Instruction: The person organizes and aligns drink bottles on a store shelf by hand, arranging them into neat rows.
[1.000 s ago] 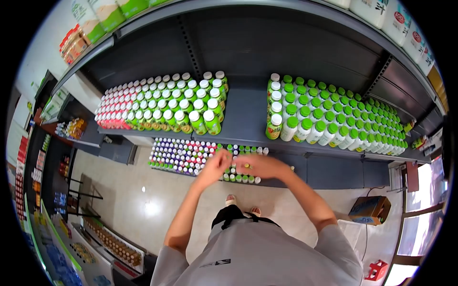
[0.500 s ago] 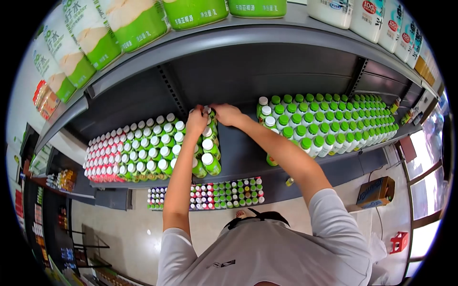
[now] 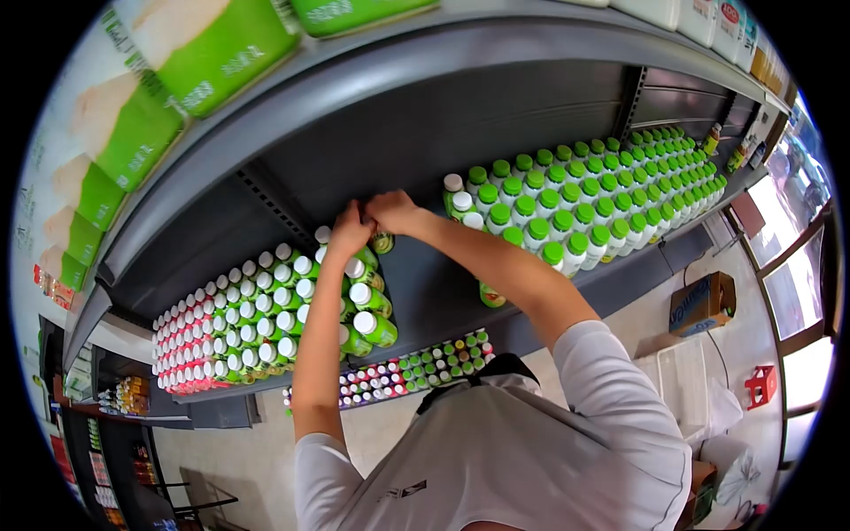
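At the back of the dark shelf (image 3: 425,288), my left hand (image 3: 352,228) and my right hand (image 3: 392,212) are close together with curled fingers. A green bottle (image 3: 382,242) shows just below my right hand, which closes round its top. What my left hand holds, if anything, is hidden. Rows of green bottles with white caps (image 3: 376,327) stand below and left of my hands. Farther left are pink bottles with white caps (image 3: 186,341). White bottles with green caps (image 3: 575,243) fill the shelf to the right, with white-capped green bottles (image 3: 462,202) at their near edge.
Large green-and-white packages (image 3: 212,57) line the upper shelf (image 3: 443,44), which curves overhead. More small bottles (image 3: 425,367) stand on a lower level. At the right are a cardboard box (image 3: 702,303) and a red crate (image 3: 760,387) on the floor.
The view has turned and moved closer to the shelf. My hands rose from above the lower bottles to the upper bottle rows, and now a bottle shows apart from the row beneath my right hand.
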Available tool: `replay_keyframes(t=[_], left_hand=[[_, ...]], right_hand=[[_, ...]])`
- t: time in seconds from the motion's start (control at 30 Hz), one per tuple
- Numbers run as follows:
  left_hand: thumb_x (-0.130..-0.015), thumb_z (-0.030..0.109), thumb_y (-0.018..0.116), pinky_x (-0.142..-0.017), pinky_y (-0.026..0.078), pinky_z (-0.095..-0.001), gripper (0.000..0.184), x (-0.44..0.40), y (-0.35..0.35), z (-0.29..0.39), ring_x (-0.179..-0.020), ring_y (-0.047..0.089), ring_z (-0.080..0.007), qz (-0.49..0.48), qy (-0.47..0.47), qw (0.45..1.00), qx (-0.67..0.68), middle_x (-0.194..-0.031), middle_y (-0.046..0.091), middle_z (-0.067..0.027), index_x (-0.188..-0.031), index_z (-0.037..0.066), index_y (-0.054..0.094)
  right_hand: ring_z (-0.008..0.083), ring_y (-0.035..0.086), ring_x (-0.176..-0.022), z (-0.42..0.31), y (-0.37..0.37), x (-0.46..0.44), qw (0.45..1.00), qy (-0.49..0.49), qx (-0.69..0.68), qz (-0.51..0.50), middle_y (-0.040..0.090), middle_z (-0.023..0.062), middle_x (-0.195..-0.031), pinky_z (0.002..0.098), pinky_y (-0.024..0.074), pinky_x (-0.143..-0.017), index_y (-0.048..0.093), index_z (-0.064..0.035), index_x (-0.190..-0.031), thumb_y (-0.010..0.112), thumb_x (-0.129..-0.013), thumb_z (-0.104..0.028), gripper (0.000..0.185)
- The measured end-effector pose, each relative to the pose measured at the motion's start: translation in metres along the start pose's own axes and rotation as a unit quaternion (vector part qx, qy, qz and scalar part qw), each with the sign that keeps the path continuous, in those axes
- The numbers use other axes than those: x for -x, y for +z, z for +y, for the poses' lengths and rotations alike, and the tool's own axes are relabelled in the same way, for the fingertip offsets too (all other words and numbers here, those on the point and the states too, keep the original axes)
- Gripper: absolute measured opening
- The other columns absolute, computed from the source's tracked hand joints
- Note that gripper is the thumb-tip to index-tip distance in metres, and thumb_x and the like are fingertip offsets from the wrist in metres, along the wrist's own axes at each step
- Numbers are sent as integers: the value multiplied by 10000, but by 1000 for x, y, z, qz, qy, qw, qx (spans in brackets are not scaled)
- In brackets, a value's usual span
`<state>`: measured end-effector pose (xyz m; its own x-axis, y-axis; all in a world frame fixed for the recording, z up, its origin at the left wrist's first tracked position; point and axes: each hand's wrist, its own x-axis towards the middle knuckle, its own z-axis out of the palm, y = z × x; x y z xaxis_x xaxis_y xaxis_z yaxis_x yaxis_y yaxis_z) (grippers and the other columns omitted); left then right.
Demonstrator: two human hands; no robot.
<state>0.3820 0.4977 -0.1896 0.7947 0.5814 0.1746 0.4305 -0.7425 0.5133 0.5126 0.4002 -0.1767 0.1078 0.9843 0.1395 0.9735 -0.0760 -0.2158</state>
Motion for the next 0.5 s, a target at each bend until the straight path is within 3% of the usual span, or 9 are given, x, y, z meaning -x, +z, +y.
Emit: replay_keyframes(t=[0.03, 0.07, 0.17, 0.2, 0.3, 0.33, 0.5], left_hand=[[-896, 197, 722, -941, 554, -477, 451, -6, 4, 5, -1096, 691, -427, -23, 7, 999, 24, -1166, 706, -261, -1245, -14, 531], [-894, 184, 735, -929, 563, -461, 442, -12, 10, 8, -1084, 704, -409, -42, 14, 998, 48, -1158, 713, -251, -1232, -17, 533], [-883, 131, 772, -888, 582, -421, 433, -19, 40, 26, -1036, 737, -346, -22, 43, 990, 135, -1137, 726, -221, -1213, -15, 533], [-875, 88, 785, -870, 590, -410, 452, -20, 51, 37, -997, 751, -318, 2, 52, 985, 162, -1127, 732, -211, -1231, -16, 526], [-846, 121, 818, -872, 587, -402, 484, -20, 88, 54, -999, 749, -318, 53, 22, 967, 249, -1098, 737, -207, -1222, -16, 545], [-816, 163, 841, -880, 578, -429, 488, -23, 107, 47, -1014, 735, -368, 96, -4, 984, 147, -1090, 732, -230, -1190, -17, 583], [-815, 198, 831, -923, 535, -518, 476, -18, 151, 77, -1062, 664, -487, 180, -98, 972, 115, -1122, 703, -289, -1185, -22, 627]], right_hand=[[312, 743, -1040, 4, -17, 12, 999, 0, 32, -31, 771, 102, -1062, 452, 594, -850, 779, -118, -1017, 744, -864, -253, 207], [297, 761, -982, 14, -16, 17, 997, -17, 70, 11, 785, 76, -971, 438, 597, -798, 794, -138, -975, 827, -796, -284, 234], [289, 760, -1000, 51, -22, 27, 995, -21, 99, -17, 786, 75, -995, 440, 596, -800, 794, -147, -978, 871, -745, -310, 294], [316, 762, -967, 63, -25, 29, 995, -29, 97, -19, 781, 116, -1025, 467, 604, -777, 781, -110, -969, 850, -769, -290, 277], [321, 747, -1033, 87, -26, 38, 992, -26, 122, 8, 773, 122, -1060, 461, 603, -815, 776, -115, -1009, 857, -767, -282, 305], [333, 724, -1097, 92, -28, 40, 992, -20, 122, -13, 767, 115, -1079, 462, 595, -857, 767, -125, -1063, 860, -765, -274, 346], [322, 712, -1108, 119, -31, 39, 989, -54, 133, -18, 763, 100, -1085, 448, 584, -893, 751, -138, -1138, 861, -774, -288, 408]])
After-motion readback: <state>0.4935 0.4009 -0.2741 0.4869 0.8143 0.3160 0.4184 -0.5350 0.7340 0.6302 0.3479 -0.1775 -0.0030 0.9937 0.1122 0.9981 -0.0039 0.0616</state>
